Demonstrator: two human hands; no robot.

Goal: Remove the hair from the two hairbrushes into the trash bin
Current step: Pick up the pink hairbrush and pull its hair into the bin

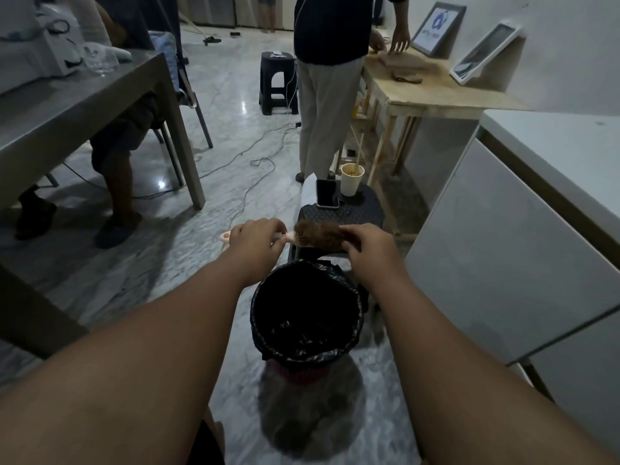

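A pale pink hairbrush (288,237) is held level just beyond the trash bin (356,298), which is lined with a black bag. My left hand (256,241) is closed around the brush's handle, whose end pokes out to the left. A thick wad of brown hair (317,235) covers the brush head. My right hand (367,245) pinches the right end of that hair. Only one hairbrush is visible.
A black stool (339,214) behind the bin carries a phone (327,193) and a paper cup (351,179). A white cabinet (523,236) stands to the right, a grey table (100,105) to the left. One person stands ahead at a wooden table; cables cross the floor.
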